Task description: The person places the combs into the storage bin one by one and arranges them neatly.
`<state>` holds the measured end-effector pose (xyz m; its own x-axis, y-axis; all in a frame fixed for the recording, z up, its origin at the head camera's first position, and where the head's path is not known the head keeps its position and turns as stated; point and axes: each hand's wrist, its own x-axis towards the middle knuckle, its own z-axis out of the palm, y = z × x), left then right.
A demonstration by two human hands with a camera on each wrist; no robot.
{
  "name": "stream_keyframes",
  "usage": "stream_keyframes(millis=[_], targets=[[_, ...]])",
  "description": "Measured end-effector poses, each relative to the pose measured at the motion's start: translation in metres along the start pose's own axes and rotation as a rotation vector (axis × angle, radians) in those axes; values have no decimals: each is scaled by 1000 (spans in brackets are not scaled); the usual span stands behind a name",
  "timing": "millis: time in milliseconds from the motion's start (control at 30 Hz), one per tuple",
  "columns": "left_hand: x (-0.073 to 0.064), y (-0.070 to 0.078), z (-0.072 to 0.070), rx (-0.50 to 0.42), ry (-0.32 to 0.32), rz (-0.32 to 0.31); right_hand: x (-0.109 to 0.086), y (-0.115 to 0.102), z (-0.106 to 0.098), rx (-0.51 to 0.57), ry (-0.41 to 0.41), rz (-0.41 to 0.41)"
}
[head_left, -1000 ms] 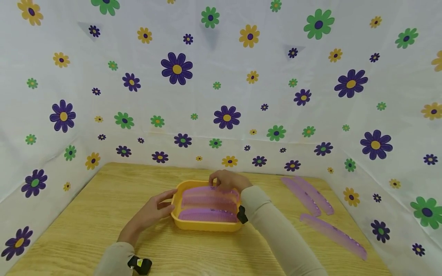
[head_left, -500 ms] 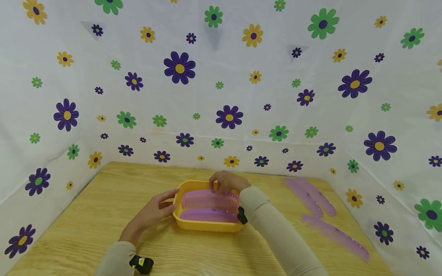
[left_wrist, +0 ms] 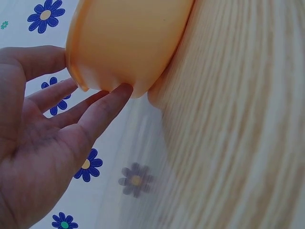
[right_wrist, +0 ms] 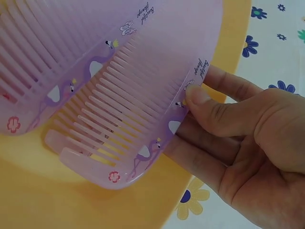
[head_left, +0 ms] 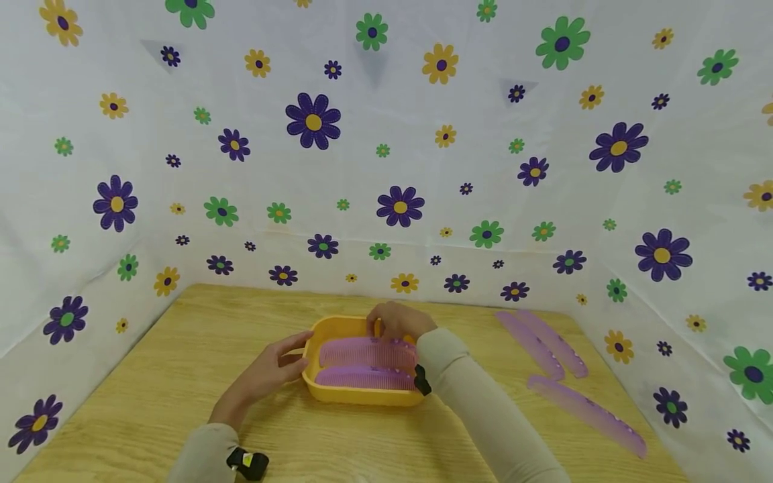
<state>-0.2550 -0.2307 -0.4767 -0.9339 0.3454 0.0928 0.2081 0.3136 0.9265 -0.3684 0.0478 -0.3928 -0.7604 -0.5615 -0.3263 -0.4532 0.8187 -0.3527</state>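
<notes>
A yellow plastic tray (head_left: 362, 398) sits at the middle of the table with purple combs in it. My right hand (head_left: 400, 320) reaches over its far side and pinches the spine of a translucent purple comb (right_wrist: 143, 109), thumb on the printed face. Under that comb's end, the tip of another comb (right_wrist: 51, 139) peeks out in the right wrist view. A separate comb (head_left: 368, 378) lies along the tray's near side. My left hand (head_left: 266, 372) touches the tray's left end from outside with extended fingers (left_wrist: 107, 109), near the rim.
To the right on the wooden table (head_left: 181, 349) lie three more purple combs: two side by side, a left one (head_left: 533, 345) and a right one (head_left: 557, 342), and a nearer one (head_left: 588, 412) set at an angle. A flower-printed white sheet (head_left: 253, 174) encloses the table's back and sides.
The comb in my right hand has shifted slightly toward the near side of the tray, closer to the front comb. My left hand stays at the tray's end.
</notes>
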Motion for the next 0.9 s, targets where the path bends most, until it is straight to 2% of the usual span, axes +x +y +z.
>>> stream_keyframes(millis=[400,667,900], targets=[[1,-3,0,-23,-6,15,-1,-2,4,-45,12,4],[0,-2,1,-20,-6,2,-3,-6,6,-79,51,67],[-1,-1,1,-24,-5,-6,0,-6,8,-67,54,104]])
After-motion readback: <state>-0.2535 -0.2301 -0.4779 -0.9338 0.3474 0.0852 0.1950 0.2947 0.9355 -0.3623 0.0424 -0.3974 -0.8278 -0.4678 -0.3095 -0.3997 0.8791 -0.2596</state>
